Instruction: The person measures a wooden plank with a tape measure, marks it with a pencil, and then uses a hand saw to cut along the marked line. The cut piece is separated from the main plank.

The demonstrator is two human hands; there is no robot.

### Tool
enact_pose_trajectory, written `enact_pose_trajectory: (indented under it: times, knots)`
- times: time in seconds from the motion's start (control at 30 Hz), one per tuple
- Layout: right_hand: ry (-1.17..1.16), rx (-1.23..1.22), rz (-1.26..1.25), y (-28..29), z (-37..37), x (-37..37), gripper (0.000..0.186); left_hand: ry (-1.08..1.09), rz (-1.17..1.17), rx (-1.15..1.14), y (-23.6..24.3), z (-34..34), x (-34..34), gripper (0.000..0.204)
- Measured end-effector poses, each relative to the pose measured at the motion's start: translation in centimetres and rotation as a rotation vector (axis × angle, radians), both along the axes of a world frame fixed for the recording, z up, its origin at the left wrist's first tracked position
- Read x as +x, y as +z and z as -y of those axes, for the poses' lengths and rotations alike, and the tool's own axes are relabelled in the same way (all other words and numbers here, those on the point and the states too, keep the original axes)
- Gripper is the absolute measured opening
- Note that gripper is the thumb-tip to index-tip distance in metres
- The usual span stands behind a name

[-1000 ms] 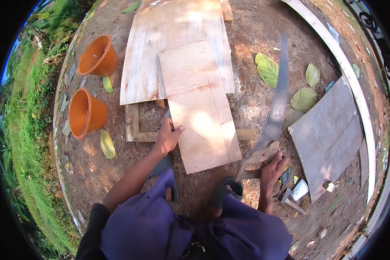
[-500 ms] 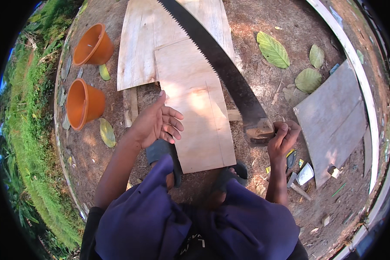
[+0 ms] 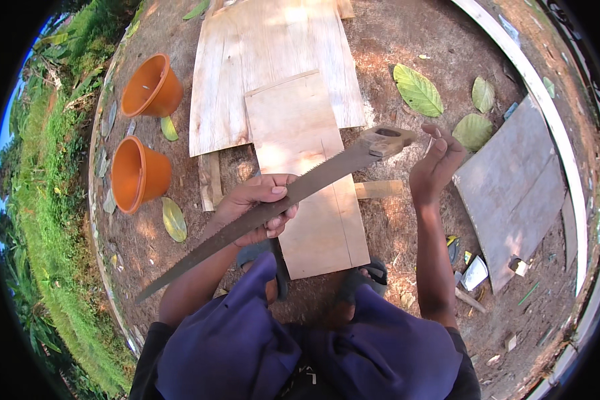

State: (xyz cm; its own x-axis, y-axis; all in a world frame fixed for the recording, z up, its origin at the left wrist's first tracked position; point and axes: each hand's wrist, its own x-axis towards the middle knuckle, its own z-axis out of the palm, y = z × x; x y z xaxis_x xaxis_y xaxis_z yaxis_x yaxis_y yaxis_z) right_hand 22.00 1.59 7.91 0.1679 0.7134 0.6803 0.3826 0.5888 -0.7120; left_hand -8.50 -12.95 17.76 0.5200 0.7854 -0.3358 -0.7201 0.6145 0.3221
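Note:
My left hand pinches the blade of a hand saw, thumb on top and fingers beneath. The dark blade slants from the lower left up to the wooden handle on the right. Just beyond that handle, apart from it, my right hand is raised with its fingers loosely bent and nothing in it. Below the saw lies a narrow plywood piece with a thin line along its right side. Its far part overlaps a larger plywood sheet. My sandalled feet are on both sides of its near end.
Two orange buckets stand at the left. A wood strip pokes out from under the plywood. At the right lies a grey board beside a curved-looking white edge. Scraps and a white cup-like piece lie near it, among large leaves.
The saw has swung from pointing away to pointing lower left. My left hand has taken hold of its blade, and my right hand has let go of the handle.

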Motion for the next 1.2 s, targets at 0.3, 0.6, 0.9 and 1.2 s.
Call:
enact_pose_trajectory:
  times: [0.3, 0.6, 0.9, 1.2]
  knots:
    - [0.32, -0.545, -0.264, 1.4, 4.1, -3.1, 0.006, 0.141, -0.852, 0.144, -4.9, -11.8, -4.4, 0.025]
    - [0.444, -0.781, 0.208, -0.8, 10.7, -8.3, 0.029, 0.099, -1.064, 0.07, -13.1, -16.6, -7.4, 0.022]
    - [0.441, -0.792, 0.418, -3.1, 14.5, -9.3, 0.048, -0.002, -1.353, 0.083, -12.6, -18.4, -4.5, 0.029]
    - [0.397, -0.829, 0.466, -4.4, 15.1, -10.9, 0.054, -0.146, -1.601, 0.184, -11.1, -17.7, -6.3, 0.037]
